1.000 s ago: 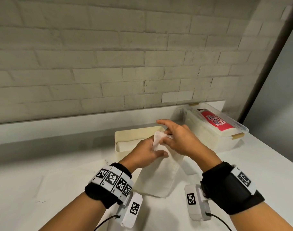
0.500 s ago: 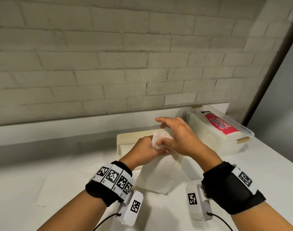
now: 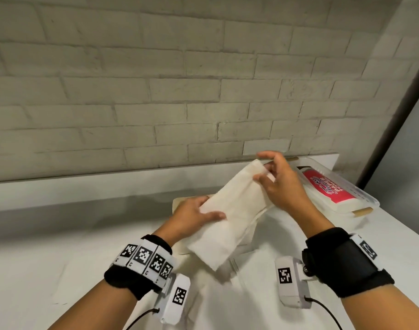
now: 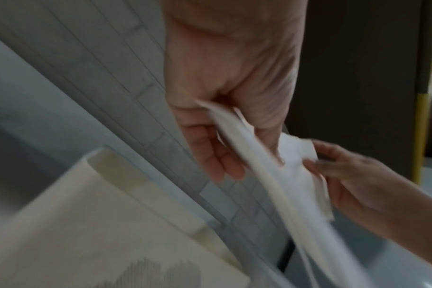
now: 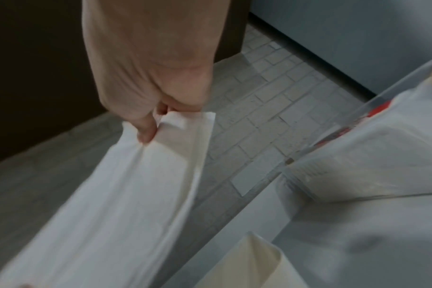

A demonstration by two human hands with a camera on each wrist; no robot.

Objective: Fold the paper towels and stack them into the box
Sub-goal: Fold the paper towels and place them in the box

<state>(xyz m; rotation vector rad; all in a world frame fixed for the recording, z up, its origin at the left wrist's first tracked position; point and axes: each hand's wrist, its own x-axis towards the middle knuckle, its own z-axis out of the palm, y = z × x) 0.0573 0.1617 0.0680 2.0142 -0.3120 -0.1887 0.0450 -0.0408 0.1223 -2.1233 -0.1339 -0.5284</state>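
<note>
A white paper towel (image 3: 237,210), folded into a long strip, hangs slanted in the air above the table. My right hand (image 3: 278,184) pinches its far upper end (image 5: 175,120) between thumb and fingers. My left hand (image 3: 194,217) grips the strip's left edge near the middle, thumb on top (image 4: 234,136). The lower end hangs free over the table. The cream open box (image 3: 177,202) stands behind the towel, mostly hidden by it and by my left hand; its rim (image 4: 106,161) shows in the left wrist view.
A clear plastic lidded container (image 3: 360,198) holding a red-labelled pack (image 3: 325,189) stands at the right against the brick wall (image 3: 156,91). More flat white towel sheets (image 3: 258,277) lie on the white table (image 3: 37,270) under my wrists.
The towel has been lifted off the table. My right hand has drawn its far end up and to the right, stretching it into a slanted strip, while my left hand holds the middle.
</note>
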